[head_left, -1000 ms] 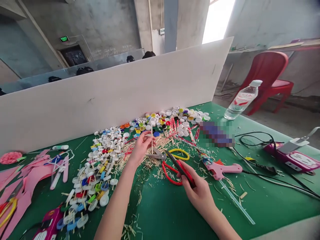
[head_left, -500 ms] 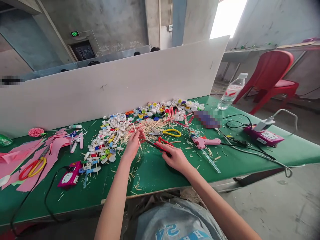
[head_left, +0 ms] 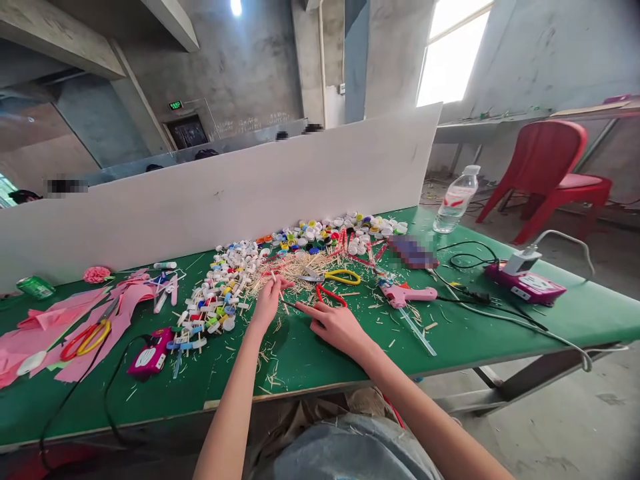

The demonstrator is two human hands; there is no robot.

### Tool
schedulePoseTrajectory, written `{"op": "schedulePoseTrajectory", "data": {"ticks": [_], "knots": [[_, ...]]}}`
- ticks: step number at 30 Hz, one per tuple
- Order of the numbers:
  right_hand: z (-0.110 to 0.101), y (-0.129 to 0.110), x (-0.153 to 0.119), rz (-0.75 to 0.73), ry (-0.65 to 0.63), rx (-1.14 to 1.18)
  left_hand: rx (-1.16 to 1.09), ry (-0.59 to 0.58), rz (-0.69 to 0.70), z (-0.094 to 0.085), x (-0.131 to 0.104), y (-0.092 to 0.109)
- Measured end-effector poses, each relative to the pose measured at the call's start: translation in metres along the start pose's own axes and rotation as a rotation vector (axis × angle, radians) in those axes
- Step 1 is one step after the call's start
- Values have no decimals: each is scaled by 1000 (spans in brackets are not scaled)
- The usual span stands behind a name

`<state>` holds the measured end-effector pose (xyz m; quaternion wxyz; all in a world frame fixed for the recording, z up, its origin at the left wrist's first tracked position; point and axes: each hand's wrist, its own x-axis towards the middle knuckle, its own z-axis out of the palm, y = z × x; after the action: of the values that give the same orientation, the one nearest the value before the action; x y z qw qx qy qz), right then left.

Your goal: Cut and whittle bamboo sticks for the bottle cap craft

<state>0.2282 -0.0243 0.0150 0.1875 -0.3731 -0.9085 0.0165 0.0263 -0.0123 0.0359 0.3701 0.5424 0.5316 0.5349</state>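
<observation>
My left hand (head_left: 267, 305) is closed on a thin wooden stick (head_left: 275, 275), held up over the table near a heap of similar sticks. My right hand (head_left: 336, 327) grips a knife with a narrow dark blade (head_left: 289, 304); its handle is mostly hidden in the palm. The index finger lies along the knife, and the tip points at the left hand's fingers. Just beyond the right hand lie open scissors (head_left: 343, 276) with one yellow and one red handle. Wooden sticks and shavings (head_left: 306, 268) spread behind both hands.
Bottle caps (head_left: 227, 283) are piled left and behind. A pink glue gun (head_left: 407, 295), water bottle (head_left: 456, 200) and purple power strip (head_left: 525, 283) stand right. Pink paper (head_left: 127, 303), more scissors (head_left: 87, 339) and another purple box (head_left: 150, 353) lie left. A white board (head_left: 225, 193) closes the back.
The view has tilted up a little and shifted. The knife has turned in my right hand, its index finger now stretched along it, and its tip is close to the left hand.
</observation>
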Motion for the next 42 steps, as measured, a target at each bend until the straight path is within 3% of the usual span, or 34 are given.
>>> {"op": "schedulePoseTrajectory", "data": {"ticks": [8,13,18,30,37,42], "knots": [[-1,-8,0,38,-60,-99,107,21,85,3,-1,-4],[1,-4,4,65,-109,-130,133,-24,89,6,6,-7],[1,-2,5,28,-104,-146,182,-40,97,8,6,-6],[-6,-12,5,-24,-248,-161,172,-34,174,7,0,-11],[-3,-14,-2,37,-145,-132,169,46,174,-1,-1,-17],[1,-16,0,16,-146,-197,231,1,196,-2,-1,-16]]}}
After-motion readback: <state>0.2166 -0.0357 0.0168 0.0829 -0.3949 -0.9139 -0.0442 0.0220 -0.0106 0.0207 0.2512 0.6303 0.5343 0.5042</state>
